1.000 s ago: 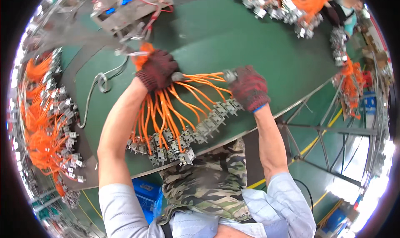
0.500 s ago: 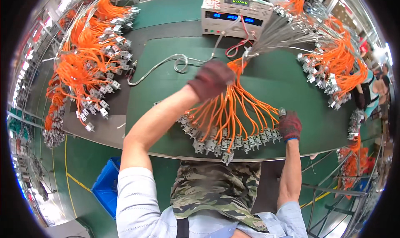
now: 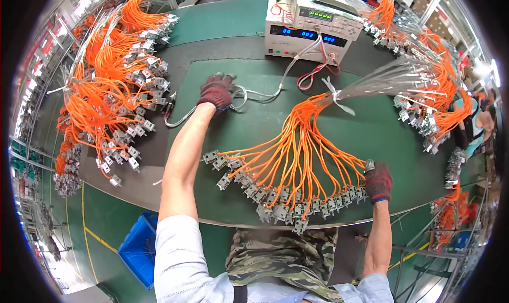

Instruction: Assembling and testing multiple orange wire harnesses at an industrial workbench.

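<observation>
A bundle of orange cables is fanned out on the green mat, with metal-cased connectors along its near edge. White ties bind its clear-sleeved far end. My right hand, in a dark red knit glove, is closed at the fan's right end on a grey connector. To the far left of the fan, my left hand, gloved alike, is over the mat with its fingers apart. It is beside a looped grey test lead; whether it touches the lead is hard to see.
Stacked white bench instruments with lit displays stand at the back. Piles of orange cable bundles lie at the left and right. A blue bin stands below the table's left side. Another person is at the far right.
My left hand has moved left, off the tied top of the orange bundle, to the grey lead. My right hand stays at the fan's right end. The whole view has shifted slightly.
</observation>
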### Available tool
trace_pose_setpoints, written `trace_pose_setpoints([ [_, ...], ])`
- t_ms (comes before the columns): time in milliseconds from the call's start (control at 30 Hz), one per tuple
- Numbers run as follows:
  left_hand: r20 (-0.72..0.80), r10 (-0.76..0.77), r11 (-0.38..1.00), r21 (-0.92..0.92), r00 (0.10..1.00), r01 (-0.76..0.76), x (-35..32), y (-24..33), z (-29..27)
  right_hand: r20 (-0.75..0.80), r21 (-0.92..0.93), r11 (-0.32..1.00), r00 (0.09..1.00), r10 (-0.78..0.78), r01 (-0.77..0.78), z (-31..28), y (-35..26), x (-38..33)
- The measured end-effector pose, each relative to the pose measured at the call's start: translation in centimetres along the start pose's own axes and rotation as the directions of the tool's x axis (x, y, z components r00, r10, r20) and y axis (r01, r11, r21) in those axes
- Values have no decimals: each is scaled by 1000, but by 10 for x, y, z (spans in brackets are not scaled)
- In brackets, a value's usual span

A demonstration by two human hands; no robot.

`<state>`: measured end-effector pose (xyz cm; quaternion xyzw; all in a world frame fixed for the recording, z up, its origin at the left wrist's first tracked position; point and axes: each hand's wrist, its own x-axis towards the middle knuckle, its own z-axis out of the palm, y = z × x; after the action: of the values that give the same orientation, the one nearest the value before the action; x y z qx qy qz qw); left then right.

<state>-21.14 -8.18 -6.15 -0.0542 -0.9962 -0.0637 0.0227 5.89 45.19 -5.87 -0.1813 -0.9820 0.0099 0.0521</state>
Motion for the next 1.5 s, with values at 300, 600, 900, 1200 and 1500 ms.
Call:
trace_pose_setpoints([
  [300, -233, 197, 833, -472, 952, -288, -33, -22, -59, -44, 29, 999, 998, -35, 36, 1, 0, -1],
  [600, -30, 502, 836, 274, 864, -476, -239, -4, -229, 88, -3, 1000, 996, 21, -21, 3, 1, 14],
  [900, 222, -133, 959, 275, 966, 69, -445, -11, -198, 5, 140, 990, 1000, -14, 13, 18, 15, 23],
  [1200, 538, 28, 978, -188, 842, 87, -507, 41, -132, 42, 140, 988, 997, -71, 64, 2, 6, 16],
  [1500, 676, 194, 979, -81, 711, -190, -523, 68, -112, 27, 320, 946, 998, -60, 49, -1, 20, 14],
])
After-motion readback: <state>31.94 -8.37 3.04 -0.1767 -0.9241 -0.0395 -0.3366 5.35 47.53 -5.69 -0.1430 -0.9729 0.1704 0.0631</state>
